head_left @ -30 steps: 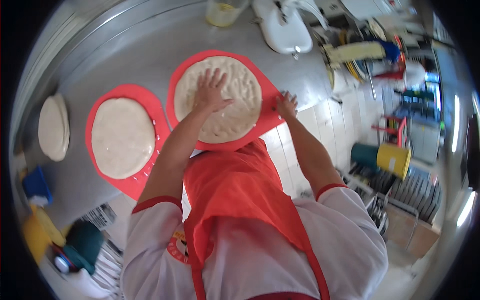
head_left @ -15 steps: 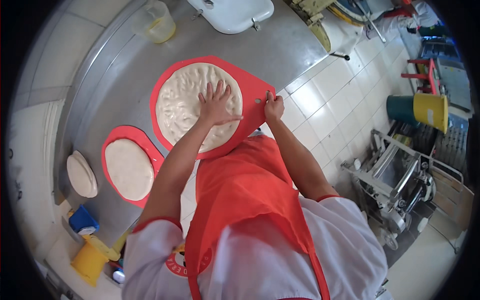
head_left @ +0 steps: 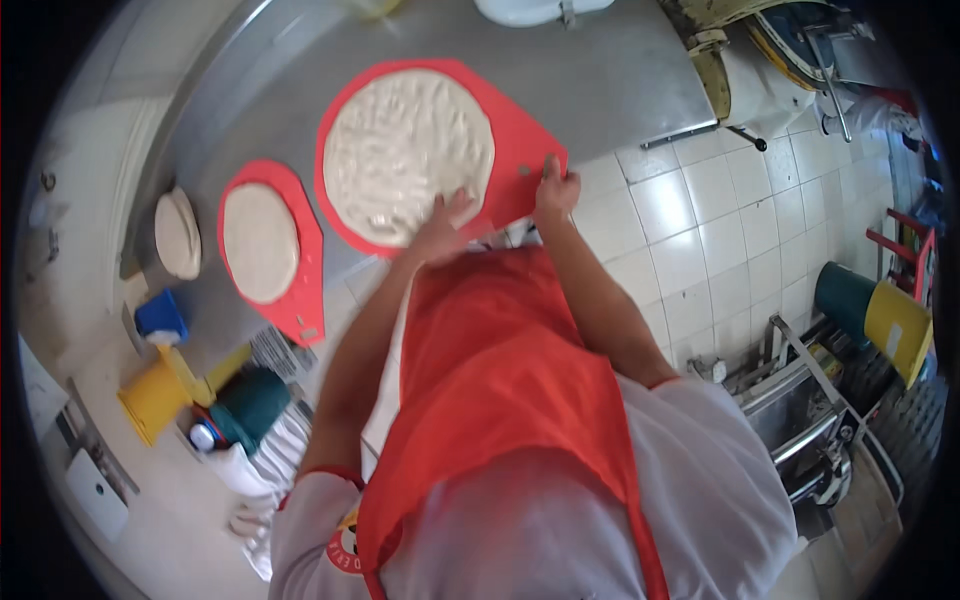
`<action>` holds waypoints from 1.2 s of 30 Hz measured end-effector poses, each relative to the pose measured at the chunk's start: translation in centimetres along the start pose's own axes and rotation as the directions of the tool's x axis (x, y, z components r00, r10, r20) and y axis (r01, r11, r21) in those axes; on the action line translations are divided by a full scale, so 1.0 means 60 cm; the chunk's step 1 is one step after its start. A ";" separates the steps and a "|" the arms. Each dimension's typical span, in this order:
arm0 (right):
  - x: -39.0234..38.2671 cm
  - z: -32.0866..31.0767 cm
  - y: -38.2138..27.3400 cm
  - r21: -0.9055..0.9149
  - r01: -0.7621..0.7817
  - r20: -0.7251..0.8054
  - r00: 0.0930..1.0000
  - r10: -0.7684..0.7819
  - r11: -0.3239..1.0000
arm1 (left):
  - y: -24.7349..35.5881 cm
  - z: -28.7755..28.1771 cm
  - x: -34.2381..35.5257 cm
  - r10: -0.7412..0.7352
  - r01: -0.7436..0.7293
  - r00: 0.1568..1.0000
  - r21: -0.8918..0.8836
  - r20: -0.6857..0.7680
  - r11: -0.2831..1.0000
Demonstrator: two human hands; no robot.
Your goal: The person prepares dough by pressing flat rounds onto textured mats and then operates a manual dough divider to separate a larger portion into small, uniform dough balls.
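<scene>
A large round of dimpled, glossy dough [head_left: 405,150] covers most of a red paddle-shaped board [head_left: 515,155]. At the dough's near right edge is my left hand [head_left: 447,232], its fingers apart and the fingertips over the dough. My right hand [head_left: 556,193] is closed on the narrow handle end of this board, close to its hole. To the left, a smoother oval-looking dough [head_left: 260,243] lies on a second red board [head_left: 310,260]. Farther left, pale flat rounds [head_left: 178,233] sit stacked on the steel table.
The steel table [head_left: 590,100] ends at the right above a tiled floor [head_left: 690,230]. A white basin-like container [head_left: 530,8] is at the far edge of view. Yellow and green bins [head_left: 897,330] and a metal machine [head_left: 800,420] stand at right; a blue container [head_left: 162,315] is at left.
My left hand has slid from the middle of the dough toward its near edge. My right hand keeps its hold on the board. The whole view has shifted.
</scene>
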State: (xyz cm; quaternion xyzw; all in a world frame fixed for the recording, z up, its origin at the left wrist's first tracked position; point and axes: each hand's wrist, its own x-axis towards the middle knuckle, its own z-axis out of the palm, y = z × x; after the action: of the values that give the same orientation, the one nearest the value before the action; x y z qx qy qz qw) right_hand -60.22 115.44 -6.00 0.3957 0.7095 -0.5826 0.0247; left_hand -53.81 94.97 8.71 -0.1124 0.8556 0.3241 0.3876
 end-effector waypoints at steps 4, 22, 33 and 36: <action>-0.020 -0.015 -0.019 0.042 -0.094 0.001 0.996 0.094 0.995 | -0.103 0.089 -0.066 0.137 0.024 0.950 0.502 -0.281 0.864; -0.035 -0.435 0.046 0.477 -0.440 0.315 0.894 0.319 0.761 | -0.355 0.077 -0.058 -0.052 0.141 0.989 -0.768 0.140 0.625; 0.212 -0.738 -0.041 0.428 -0.090 -0.448 0.843 0.297 0.899 | 0.222 0.268 0.283 0.465 0.184 0.854 -0.971 0.235 0.153; 0.323 -0.908 0.007 0.398 -0.042 -0.618 0.726 0.302 0.916 | 0.486 0.359 0.383 0.447 0.216 0.844 -0.951 0.296 0.223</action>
State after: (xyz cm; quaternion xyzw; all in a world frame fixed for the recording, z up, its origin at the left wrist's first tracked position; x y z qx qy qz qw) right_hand -50.03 171.86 1.49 0.6405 0.5123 -0.5154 -0.2484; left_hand -69.54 132.45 -5.09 -0.1682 0.3332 0.8278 0.4187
